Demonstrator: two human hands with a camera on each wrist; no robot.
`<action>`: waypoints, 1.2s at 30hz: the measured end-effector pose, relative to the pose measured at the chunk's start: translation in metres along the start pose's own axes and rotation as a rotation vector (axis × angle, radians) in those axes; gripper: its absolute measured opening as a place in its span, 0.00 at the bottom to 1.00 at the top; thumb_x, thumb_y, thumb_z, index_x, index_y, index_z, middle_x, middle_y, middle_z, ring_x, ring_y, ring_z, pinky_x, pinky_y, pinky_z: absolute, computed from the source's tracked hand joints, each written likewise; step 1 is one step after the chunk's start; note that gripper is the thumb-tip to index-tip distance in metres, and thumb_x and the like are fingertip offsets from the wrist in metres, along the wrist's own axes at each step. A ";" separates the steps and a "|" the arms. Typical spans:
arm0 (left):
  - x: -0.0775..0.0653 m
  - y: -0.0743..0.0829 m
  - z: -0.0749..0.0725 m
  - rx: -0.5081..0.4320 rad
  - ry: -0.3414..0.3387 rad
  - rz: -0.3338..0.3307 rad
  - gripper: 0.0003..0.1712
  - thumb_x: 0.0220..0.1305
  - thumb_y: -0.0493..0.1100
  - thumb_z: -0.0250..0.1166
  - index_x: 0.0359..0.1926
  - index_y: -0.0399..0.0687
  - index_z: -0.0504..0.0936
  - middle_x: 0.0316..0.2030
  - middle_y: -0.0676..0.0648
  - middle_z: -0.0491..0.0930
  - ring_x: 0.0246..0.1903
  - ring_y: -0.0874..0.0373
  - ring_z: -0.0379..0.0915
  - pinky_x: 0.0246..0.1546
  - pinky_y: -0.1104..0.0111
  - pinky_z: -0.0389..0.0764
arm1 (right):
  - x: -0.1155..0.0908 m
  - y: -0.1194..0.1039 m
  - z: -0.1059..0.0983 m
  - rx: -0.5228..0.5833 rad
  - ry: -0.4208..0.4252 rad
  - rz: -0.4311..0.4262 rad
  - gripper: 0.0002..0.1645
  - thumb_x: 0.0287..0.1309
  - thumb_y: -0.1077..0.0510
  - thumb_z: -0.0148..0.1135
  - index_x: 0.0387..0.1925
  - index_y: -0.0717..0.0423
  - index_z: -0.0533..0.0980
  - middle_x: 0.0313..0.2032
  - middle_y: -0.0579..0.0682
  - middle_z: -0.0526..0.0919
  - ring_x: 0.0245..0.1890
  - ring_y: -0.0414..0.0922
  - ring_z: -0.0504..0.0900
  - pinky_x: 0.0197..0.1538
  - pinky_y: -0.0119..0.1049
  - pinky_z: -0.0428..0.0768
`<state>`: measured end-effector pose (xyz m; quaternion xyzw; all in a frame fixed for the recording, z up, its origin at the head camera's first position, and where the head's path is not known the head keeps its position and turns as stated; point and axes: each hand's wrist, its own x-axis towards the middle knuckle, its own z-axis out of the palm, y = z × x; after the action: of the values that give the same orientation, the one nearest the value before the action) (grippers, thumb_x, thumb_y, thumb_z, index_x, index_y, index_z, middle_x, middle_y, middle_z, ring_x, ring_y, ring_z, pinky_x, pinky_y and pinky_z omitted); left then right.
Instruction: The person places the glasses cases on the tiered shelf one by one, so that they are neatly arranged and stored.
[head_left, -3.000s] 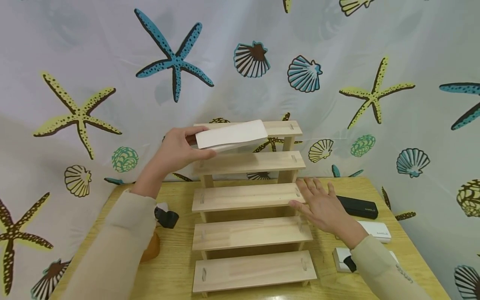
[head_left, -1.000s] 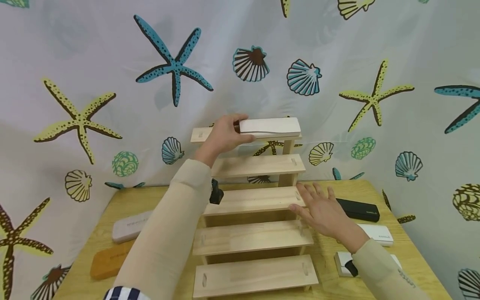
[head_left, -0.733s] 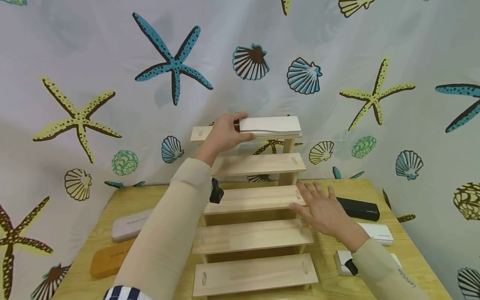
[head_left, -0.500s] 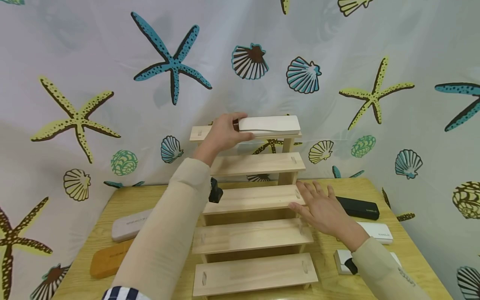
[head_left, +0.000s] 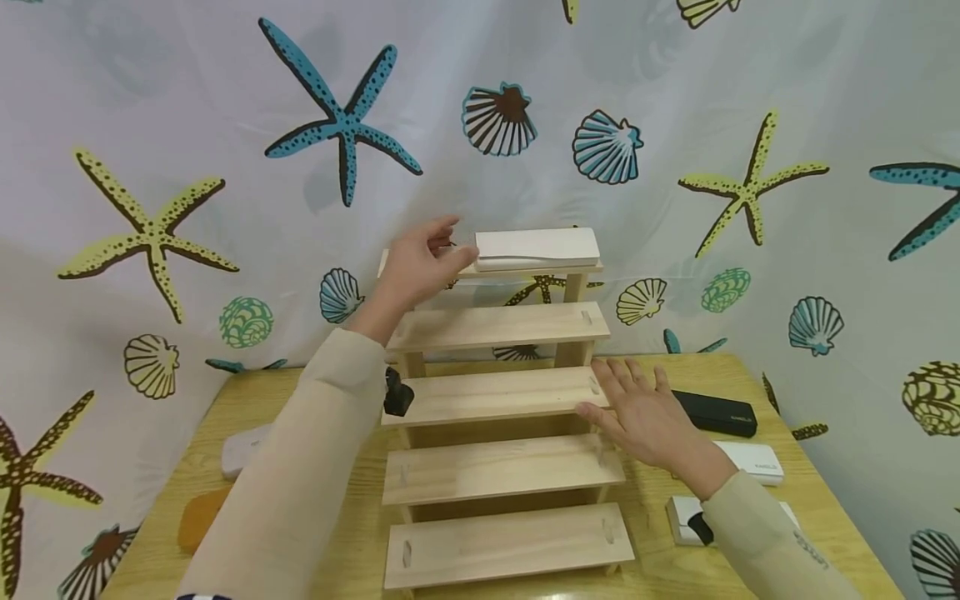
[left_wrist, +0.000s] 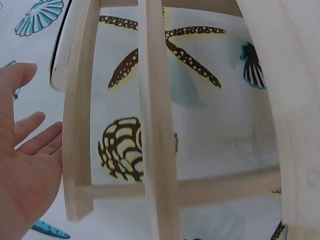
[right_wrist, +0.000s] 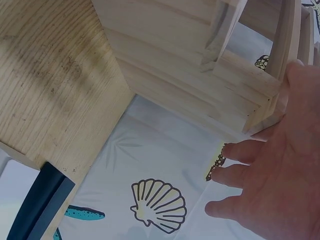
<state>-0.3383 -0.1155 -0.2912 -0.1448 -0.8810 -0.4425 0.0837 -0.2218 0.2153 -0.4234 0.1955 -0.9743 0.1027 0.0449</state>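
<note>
A white flap-front case, like a glasses case [head_left: 536, 247], lies on the right part of the top shelf of a stepped wooden rack [head_left: 498, 393]. My left hand [head_left: 416, 262] is just off its left end, thumb and fingers spread with nothing between them. In the left wrist view a gap separates that hand [left_wrist: 25, 165] from the case [left_wrist: 67, 45]. My right hand [head_left: 645, 417] rests with extended fingers against the right end of the middle shelf. The right wrist view shows this hand [right_wrist: 280, 180] at the rack's side [right_wrist: 170, 75].
Right of the rack on the wooden table [head_left: 341, 500] lie a black case [head_left: 716, 414], a white case [head_left: 753, 462] and another white case [head_left: 682, 518], partly behind the right sleeve. A pale case [head_left: 242, 450] and an orange case [head_left: 201, 521] are partly hidden by the left sleeve. A patterned curtain [head_left: 480, 192] hangs behind.
My left hand brought the white glasses case rightward onto the top shelf, then let go and drew back left. My right hand has stayed on the rack.
</note>
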 end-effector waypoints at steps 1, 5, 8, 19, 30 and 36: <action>-0.003 -0.003 -0.004 -0.004 0.017 0.002 0.41 0.71 0.57 0.66 0.79 0.49 0.67 0.75 0.38 0.71 0.73 0.43 0.69 0.73 0.50 0.73 | 0.000 0.000 0.000 0.001 -0.001 0.001 0.49 0.78 0.30 0.46 0.84 0.57 0.53 0.79 0.67 0.61 0.80 0.69 0.58 0.75 0.78 0.51; -0.018 -0.018 -0.021 -0.013 0.075 0.029 0.39 0.73 0.56 0.66 0.78 0.47 0.69 0.73 0.38 0.72 0.73 0.44 0.69 0.74 0.52 0.71 | 0.000 0.000 -0.001 0.010 -0.011 0.003 0.49 0.78 0.30 0.45 0.84 0.56 0.52 0.80 0.67 0.60 0.80 0.69 0.56 0.76 0.77 0.49; -0.034 -0.029 -0.035 -0.015 0.105 0.061 0.37 0.73 0.54 0.67 0.76 0.45 0.71 0.72 0.39 0.74 0.71 0.44 0.71 0.74 0.52 0.71 | 0.000 0.000 -0.001 0.015 -0.018 0.008 0.50 0.78 0.29 0.44 0.84 0.56 0.51 0.80 0.67 0.58 0.81 0.69 0.55 0.77 0.77 0.48; -0.103 -0.074 -0.081 0.061 0.166 0.112 0.36 0.72 0.50 0.70 0.76 0.47 0.72 0.70 0.38 0.76 0.69 0.41 0.73 0.71 0.55 0.74 | -0.001 -0.001 -0.002 0.013 -0.023 0.010 0.50 0.79 0.29 0.43 0.84 0.57 0.51 0.81 0.67 0.57 0.81 0.69 0.54 0.77 0.77 0.47; -0.166 -0.131 -0.110 0.099 0.201 0.021 0.32 0.71 0.49 0.71 0.72 0.49 0.76 0.63 0.51 0.81 0.56 0.84 0.69 0.54 0.91 0.69 | -0.001 -0.001 -0.002 0.000 -0.023 0.011 0.50 0.79 0.30 0.43 0.84 0.57 0.51 0.80 0.67 0.57 0.81 0.69 0.54 0.77 0.76 0.47; -0.196 -0.166 -0.118 0.096 0.189 -0.025 0.33 0.71 0.48 0.71 0.73 0.46 0.75 0.55 0.78 0.73 0.53 0.88 0.68 0.51 0.93 0.69 | -0.001 -0.002 -0.002 -0.001 -0.022 0.009 0.49 0.79 0.30 0.44 0.84 0.57 0.52 0.80 0.68 0.58 0.81 0.69 0.54 0.77 0.76 0.48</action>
<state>-0.2055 -0.3398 -0.4002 -0.0871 -0.8911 -0.4127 0.1676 -0.2203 0.2139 -0.4213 0.1921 -0.9756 0.1004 0.0339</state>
